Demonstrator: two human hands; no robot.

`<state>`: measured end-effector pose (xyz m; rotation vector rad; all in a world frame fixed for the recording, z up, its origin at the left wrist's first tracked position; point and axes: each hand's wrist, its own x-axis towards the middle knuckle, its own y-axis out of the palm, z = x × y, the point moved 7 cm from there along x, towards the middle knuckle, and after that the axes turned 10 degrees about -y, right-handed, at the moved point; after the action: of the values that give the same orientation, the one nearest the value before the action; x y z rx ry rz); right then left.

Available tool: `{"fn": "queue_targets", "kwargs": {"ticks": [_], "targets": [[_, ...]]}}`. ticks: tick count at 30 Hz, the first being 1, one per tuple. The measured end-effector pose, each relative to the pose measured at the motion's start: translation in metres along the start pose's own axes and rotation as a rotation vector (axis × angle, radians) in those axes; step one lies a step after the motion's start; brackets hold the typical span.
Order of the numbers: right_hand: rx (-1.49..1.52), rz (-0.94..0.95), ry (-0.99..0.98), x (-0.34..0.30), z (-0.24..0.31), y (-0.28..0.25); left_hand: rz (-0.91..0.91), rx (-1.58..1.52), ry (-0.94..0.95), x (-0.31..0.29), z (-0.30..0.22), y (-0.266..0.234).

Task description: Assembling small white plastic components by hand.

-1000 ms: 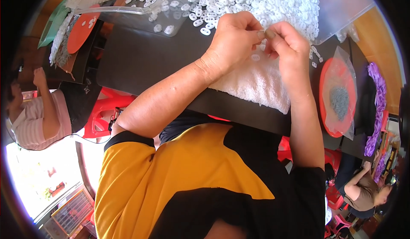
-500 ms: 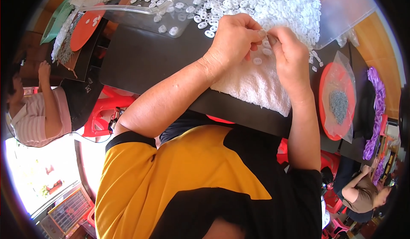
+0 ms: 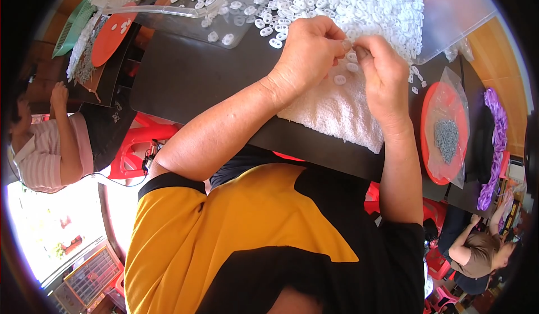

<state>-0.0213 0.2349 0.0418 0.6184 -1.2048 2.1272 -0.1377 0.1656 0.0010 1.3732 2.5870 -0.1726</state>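
Note:
My left hand (image 3: 310,49) and my right hand (image 3: 384,74) are pinched, fingertips close together, over a white towel (image 3: 331,115). What is between the fingertips is too small and too covered to make out. Several small white oval pieces lie on the towel just below the fingers; one loose oval piece (image 3: 339,80) rests between the hands. Right behind my fingers rises a big heap of white two-holed plastic pieces (image 3: 365,11), some spilling toward my left hand.
Clear plastic trays (image 3: 224,40) with more white pieces stand at the back left. On the dark table (image 3: 185,78), to the right, a red plate (image 3: 429,112) carries a bag of small grey metal parts (image 3: 446,140). Purple ribbon (image 3: 497,145) lies beyond it. Other people sit at far left and lower right.
My two hands stay pinched together in nearly the same place, with only slight finger movement. At the lower right, the other person's arm has risen.

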Motion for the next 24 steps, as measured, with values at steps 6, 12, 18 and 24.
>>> {"fn": "queue_targets", "kwargs": {"ticks": [6, 12, 18, 24], "targets": [[-0.066, -0.021, 0.01, -0.004, -0.002, 0.005, -0.001, -0.002, -0.037, 0.0, 0.003, 0.001], [-0.108, -0.068, 0.006, -0.006, 0.0, 0.008, -0.05, 0.029, 0.083, 0.004, 0.007, 0.002], [-0.158, -0.098, -0.045, -0.006, 0.006, 0.012, -0.098, 0.196, 0.183, 0.002, 0.001, 0.003], [-0.101, -0.076, -0.006, -0.006, 0.003, 0.009, -0.098, 0.207, 0.181, 0.005, -0.001, -0.001]]}}
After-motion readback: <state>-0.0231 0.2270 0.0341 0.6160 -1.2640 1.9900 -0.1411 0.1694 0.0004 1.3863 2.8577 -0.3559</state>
